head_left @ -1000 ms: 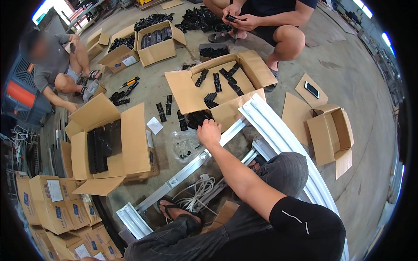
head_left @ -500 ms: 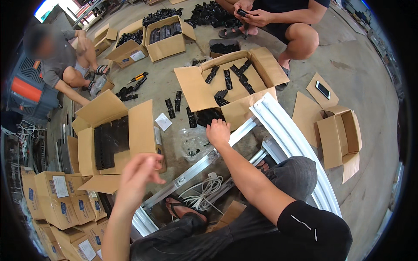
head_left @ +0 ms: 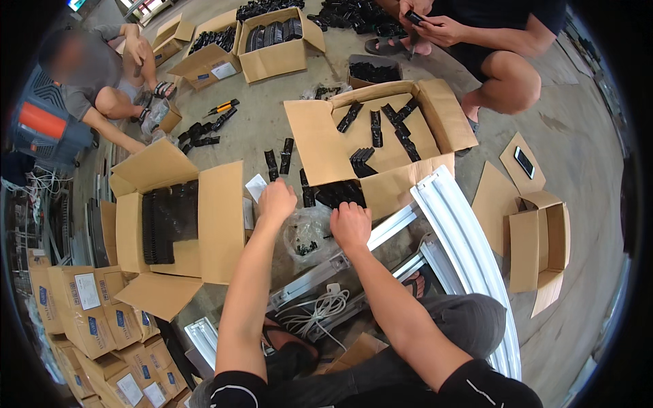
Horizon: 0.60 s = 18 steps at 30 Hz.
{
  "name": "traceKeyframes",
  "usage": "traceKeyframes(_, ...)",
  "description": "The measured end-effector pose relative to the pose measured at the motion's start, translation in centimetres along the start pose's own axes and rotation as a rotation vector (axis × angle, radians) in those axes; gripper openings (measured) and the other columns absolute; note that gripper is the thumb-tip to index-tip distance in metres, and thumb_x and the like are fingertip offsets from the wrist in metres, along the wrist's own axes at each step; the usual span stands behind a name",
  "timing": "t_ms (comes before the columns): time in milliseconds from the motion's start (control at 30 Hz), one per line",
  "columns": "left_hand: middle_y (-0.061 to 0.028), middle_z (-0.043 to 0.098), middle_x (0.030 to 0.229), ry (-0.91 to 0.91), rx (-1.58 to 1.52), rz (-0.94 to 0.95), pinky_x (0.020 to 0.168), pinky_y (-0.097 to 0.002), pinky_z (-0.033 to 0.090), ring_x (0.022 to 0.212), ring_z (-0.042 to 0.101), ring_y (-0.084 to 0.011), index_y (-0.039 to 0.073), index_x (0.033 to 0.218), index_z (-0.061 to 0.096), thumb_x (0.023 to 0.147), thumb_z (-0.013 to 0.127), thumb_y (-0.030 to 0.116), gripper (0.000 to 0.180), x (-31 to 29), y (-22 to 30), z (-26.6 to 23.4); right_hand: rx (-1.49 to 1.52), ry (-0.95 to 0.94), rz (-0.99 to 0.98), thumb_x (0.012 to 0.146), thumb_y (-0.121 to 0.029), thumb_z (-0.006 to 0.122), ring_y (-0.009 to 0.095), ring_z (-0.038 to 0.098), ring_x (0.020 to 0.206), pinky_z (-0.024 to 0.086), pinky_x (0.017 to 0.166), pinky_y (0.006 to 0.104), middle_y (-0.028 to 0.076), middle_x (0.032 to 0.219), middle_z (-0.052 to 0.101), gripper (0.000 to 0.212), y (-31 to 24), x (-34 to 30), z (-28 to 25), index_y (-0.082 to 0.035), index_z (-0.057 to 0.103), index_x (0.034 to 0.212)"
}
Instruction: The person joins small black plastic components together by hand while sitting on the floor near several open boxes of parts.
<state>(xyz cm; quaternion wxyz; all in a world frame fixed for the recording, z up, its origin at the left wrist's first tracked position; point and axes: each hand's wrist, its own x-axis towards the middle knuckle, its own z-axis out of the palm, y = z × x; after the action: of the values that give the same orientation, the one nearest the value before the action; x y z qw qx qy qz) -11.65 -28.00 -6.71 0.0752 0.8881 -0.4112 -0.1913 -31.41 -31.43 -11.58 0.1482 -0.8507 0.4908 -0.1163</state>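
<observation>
My left hand is reached forward with its back up and its fingers curled down. A white slip of paper lies beside it. My right hand is closed too, at the near edge of a pile of black parts beside the large open carton. What either hand grips is hidden beneath it. Between my hands lies a clear plastic bag with small black pieces in it. Several black brackets are on the floor just beyond my left hand.
A large open carton with black brackets stands ahead; another carton is at left. Silver metal profiles and a coiled white cable lie near my legs. A phone rests on cardboard at right. Two people crouch further off.
My left hand has gone forward from a raised place near me to beside the white paper. My right hand stays by the black parts. The view has shifted slightly.
</observation>
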Motion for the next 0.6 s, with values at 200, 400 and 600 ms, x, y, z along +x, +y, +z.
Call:
traceKeyframes(200,-0.0278,0.065,0.11,0.098,-0.132,-0.161,0.089,-0.052,0.051,0.105,0.063,-0.0451,-0.005,0.111,0.062,0.092,0.06,0.022,0.033,7.7,-0.8,4.9,0.049,0.081,-0.04,0.088,-0.024,0.063,0.03,0.063,0.078,0.044,0.078,0.0434,0.011,0.079,0.063,0.019,0.4,0.4,0.0,-0.007,0.063,0.078)
traceKeyframes(400,-0.0209,0.063,0.11,0.361,-0.054,-0.097,0.087,-0.0462,0.053,0.108,0.06,-0.0379,-0.001,0.109,0.058,0.088,0.064,0.014,0.027,13.6,-1.2,10.1,0.082,0.141,-0.059,0.086,-0.021,0.065,0.031,0.06,0.073,0.044,0.071,0.0434,0.011,0.074,0.059,0.019,0.1,0.9,0.4,-0.008,0.058,0.073)
traceKeyframes(600,-0.0175,0.064,0.109,0.425,0.159,-0.099,0.085,-0.043,0.052,0.104,0.062,-0.0335,0.0,0.11,0.058,0.087,0.062,0.008,0.024,16.2,-1.9,12.9,0.079,0.133,-0.069,0.086,-0.022,0.066,0.03,0.06,0.071,0.044,0.069,0.0431,0.009,0.072,0.058,0.021,0.1,1.1,0.9,-0.009,0.057,0.072)
